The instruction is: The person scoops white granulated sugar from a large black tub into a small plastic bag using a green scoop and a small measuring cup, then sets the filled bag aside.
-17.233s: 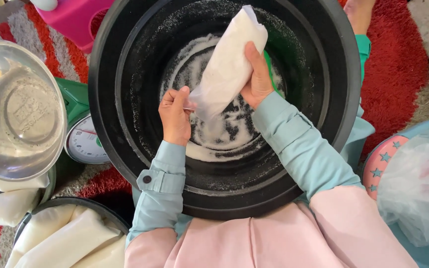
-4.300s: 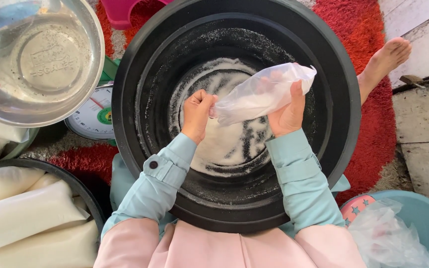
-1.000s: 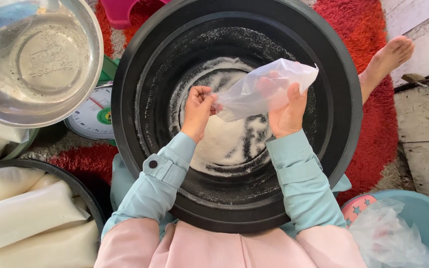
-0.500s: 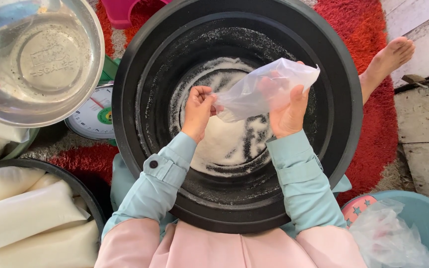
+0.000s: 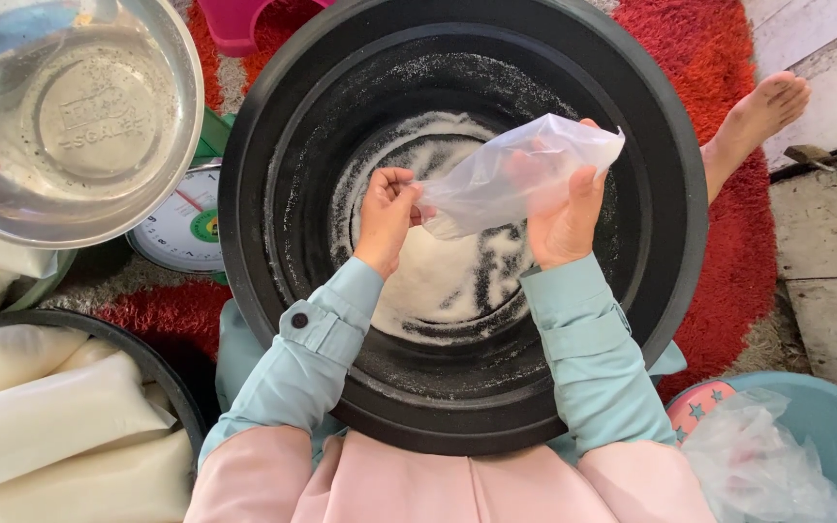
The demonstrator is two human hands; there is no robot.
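Pinching the mouth of a clear plastic bag [image 5: 520,174] with the left hand [image 5: 387,215], cupping its far end with the right hand [image 5: 562,215], over the black basin [image 5: 273,126]. Bag apparently emptied; white grains [image 5: 438,281] scattered below. Filled bags [image 5: 46,421] waiting at left, so probably plenty left to do.

A red shaggy rug [image 5: 728,291] covers what seems a worn plank floor [image 5: 825,232].
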